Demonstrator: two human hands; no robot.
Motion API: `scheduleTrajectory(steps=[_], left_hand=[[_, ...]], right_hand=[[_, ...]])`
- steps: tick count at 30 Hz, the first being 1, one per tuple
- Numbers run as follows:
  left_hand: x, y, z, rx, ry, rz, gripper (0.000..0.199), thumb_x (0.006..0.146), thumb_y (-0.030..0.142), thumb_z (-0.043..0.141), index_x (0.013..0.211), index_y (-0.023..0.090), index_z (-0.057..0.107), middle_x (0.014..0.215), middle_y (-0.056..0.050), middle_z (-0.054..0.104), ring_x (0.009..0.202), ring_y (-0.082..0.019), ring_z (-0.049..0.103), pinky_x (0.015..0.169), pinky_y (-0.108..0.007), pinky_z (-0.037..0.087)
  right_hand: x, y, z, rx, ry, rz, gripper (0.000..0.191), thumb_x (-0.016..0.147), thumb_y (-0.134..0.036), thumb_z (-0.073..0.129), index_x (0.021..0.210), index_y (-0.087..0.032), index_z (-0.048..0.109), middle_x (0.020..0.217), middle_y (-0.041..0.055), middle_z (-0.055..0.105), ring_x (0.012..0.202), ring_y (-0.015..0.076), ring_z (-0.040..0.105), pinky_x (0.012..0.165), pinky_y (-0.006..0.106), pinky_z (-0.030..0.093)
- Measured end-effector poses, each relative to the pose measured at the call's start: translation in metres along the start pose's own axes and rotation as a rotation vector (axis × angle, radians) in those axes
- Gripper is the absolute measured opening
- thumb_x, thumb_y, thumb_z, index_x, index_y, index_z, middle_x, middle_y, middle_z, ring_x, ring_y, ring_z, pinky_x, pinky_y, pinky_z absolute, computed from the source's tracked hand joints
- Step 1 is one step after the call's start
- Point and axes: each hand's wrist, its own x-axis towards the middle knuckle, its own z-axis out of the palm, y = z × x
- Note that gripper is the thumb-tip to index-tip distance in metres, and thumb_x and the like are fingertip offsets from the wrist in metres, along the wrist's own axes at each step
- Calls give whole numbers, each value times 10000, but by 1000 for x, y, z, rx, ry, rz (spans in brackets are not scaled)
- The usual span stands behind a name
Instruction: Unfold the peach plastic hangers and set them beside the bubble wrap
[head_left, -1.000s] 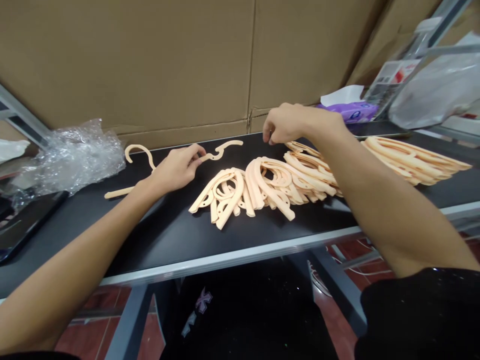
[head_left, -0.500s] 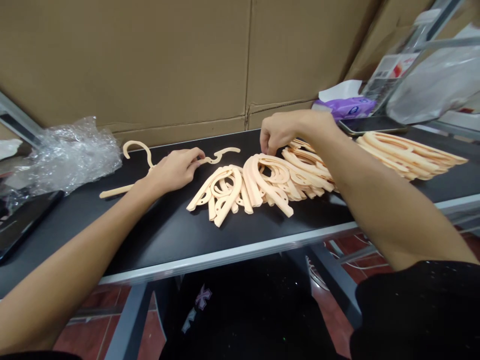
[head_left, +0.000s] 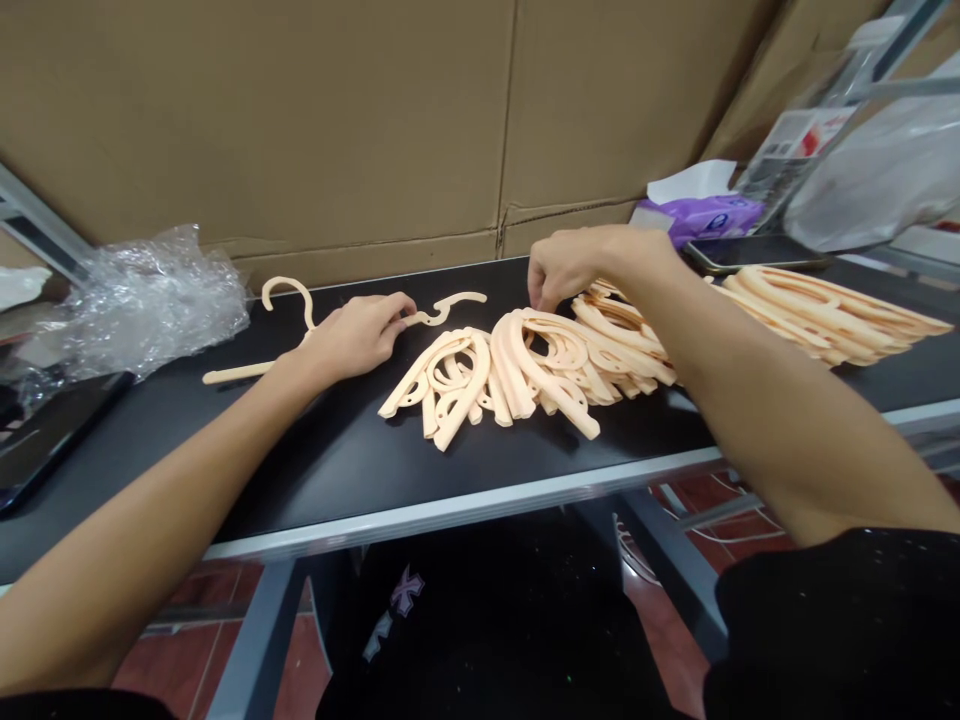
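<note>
My left hand (head_left: pixel 364 335) rests on a cream plastic clothes hanger (head_left: pixel 238 373) lying on the black tabletop. Its fingers are closed on the hanger's arm, and the hook curves up behind the wrist. The far arm, with a curved notch, sticks out to the right of my fingertips. Beyond a pile of folded cream hanger parts (head_left: pixel 510 365), my right hand (head_left: pixel 564 268) points down with thumb and fingers pinched together. Its fingertips touch down near the pile's back edge; what they grip, if anything, is hidden.
Crumpled clear plastic (head_left: pixel 161 300) and a dark tablet-like device (head_left: pixel 64 435) lie at the left. At the right are another hanger stack (head_left: pixel 832 315), a phone (head_left: pixel 754 254) and a purple tissue pack (head_left: pixel 705 217). Large cardboard (head_left: pixel 360 120) stands behind the table.
The camera view has shifted slightly, moving the scene a little to the right. Both hands keep nearly the same pose, and the hanger and the pile lie as before.
</note>
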Motion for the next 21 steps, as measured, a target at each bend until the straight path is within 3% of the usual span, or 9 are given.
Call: scheduleTrajectory(steps=[6, 13, 21], left_hand=[[0, 0, 2, -8, 13, 9, 359, 1053, 352, 449, 1286, 210, 684, 1113, -116, 775, 1050, -298, 729, 941, -442, 566], [0, 4, 0, -25, 8, 20, 351, 1051, 333, 450, 1272, 205, 691, 1117, -125, 771, 1042, -298, 724, 948, -445, 556], [1, 1, 3, -26, 23, 3, 345, 1041, 338, 468, 1272, 227, 700, 1124, -121, 770, 1053, -295, 722, 963, -452, 549]], right_hand=[[1, 6, -2, 53, 2, -30, 83, 721, -317, 858, 798, -287, 843, 943, 31, 833, 939, 313, 761, 760, 416, 585], [-3, -2, -2, 25, -17, -82, 129, 719, -382, 863, 756, -264, 826, 858, 25, 823, 842, 283, 759, 681, 391, 563], [-3, -6, -3, 51, -5, -20, 112, 715, -368, 878, 764, -278, 833, 911, 28, 824, 898, 303, 757, 751, 419, 573]])
